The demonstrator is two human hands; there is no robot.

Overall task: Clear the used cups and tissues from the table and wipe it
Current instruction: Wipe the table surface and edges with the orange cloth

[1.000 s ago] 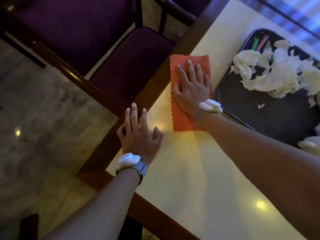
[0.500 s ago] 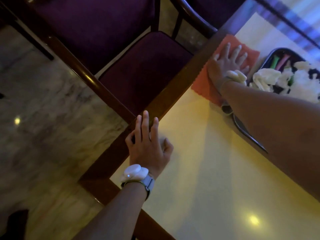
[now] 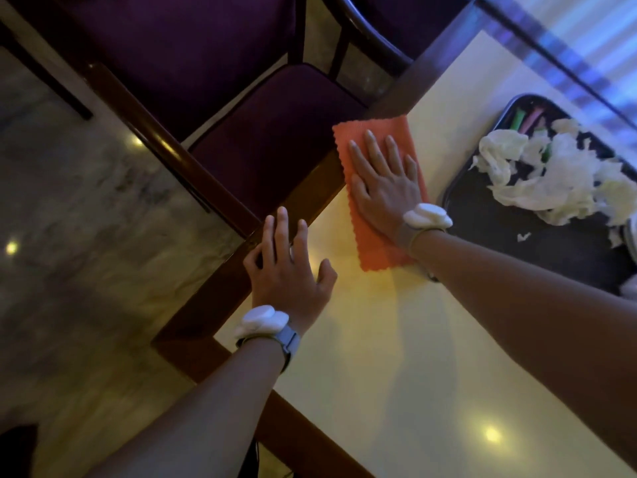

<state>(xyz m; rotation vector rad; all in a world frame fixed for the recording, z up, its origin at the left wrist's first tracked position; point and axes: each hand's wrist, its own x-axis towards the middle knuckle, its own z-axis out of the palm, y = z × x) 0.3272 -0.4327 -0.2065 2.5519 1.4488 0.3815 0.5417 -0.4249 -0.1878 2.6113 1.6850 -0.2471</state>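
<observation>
The worktop (image 3: 396, 357) is a smooth, glossy cream slab framed by a dark polished wooden border. Near its edge lies an orange cloth (image 3: 374, 251), rectangular, with zigzag-cut edges and a fine weave. The right hand (image 3: 386, 188) lies flat on the cloth, fingers straight and slightly spread, palm pressing down and grasping nothing. The left hand (image 3: 286, 270) rests released, its fingers extended over the wooden border and its thumb splayed on the cream surface. Just beside the cloth, a dark tray (image 3: 510, 243) with rounded corners holds crumpled white tissues (image 3: 558, 177). A plum upholstered chair (image 3: 275, 139) stands against the worktop on a veined marble floor (image 3: 86, 236).
</observation>
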